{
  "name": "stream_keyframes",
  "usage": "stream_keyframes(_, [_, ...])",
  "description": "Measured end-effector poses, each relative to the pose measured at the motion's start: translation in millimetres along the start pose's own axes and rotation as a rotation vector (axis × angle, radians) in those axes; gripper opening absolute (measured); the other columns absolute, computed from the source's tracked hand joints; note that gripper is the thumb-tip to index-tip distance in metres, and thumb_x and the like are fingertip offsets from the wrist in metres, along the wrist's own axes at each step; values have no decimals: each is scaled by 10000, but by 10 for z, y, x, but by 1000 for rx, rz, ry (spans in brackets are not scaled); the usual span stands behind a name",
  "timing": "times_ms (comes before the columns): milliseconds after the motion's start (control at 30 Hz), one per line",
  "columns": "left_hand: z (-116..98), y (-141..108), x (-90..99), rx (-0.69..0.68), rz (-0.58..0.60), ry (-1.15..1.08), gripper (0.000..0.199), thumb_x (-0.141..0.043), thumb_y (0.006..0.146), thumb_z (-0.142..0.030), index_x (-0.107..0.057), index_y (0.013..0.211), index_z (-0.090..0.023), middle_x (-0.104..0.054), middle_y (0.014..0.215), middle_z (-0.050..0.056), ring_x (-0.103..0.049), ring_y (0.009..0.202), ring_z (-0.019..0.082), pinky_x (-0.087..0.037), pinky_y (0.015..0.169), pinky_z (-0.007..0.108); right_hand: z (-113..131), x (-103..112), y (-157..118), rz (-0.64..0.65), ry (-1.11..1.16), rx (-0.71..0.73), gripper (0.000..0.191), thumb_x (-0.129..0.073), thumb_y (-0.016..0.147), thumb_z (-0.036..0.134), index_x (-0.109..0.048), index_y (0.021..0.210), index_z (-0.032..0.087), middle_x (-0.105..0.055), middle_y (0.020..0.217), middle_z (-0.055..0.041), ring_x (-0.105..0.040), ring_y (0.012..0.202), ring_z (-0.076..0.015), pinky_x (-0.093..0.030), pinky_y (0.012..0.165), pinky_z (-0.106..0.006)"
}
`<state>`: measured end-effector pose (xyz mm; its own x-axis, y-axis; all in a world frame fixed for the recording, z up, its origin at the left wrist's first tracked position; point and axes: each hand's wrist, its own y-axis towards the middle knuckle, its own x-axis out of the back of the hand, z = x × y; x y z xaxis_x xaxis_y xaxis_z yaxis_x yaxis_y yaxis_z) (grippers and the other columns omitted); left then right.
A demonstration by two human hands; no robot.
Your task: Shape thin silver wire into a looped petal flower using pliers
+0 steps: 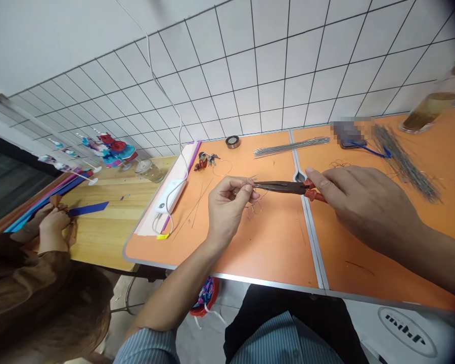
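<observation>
**Wire loop being shaped at the plier tips, over the bench.**
Left hand [225, 207] pinches a thin wire loop [247, 185] at the nose; right hand [364, 202] closes firmly round red-handled long-nose pliers [278, 187], their long axis level, nose pointing left, above the orange bench [276, 258]. Loose wire rings [253, 210] lie just below; a bundle of straight wire [291, 146] lies beyond.

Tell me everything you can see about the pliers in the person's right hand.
The long-nose pliers have a long, tapered nose of dark steel and red, plastic-looking handle sleeves. The right hand holds them by the handles, roughly level above the orange table top. The nose points toward the left hand, and its tip is at the thin wire in those fingers. Whether the jaws are gripping the wire cannot be told.
</observation>
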<state>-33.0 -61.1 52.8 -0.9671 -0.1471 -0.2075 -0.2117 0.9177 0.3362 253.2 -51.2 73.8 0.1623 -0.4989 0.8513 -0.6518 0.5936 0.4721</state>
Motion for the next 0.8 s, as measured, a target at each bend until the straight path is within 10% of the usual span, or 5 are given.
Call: stream_keyframes(800, [-17,12,36,-28,2,101,188,-877,887,-297,-735,821,-193,-779,850,26,-729,651,105,-641,652,242,-90,-174,55,64,122,0,491,-351,1150,232,-628,1555,212,-782,1086,-146,-675,954,-326,-459,703,-424])
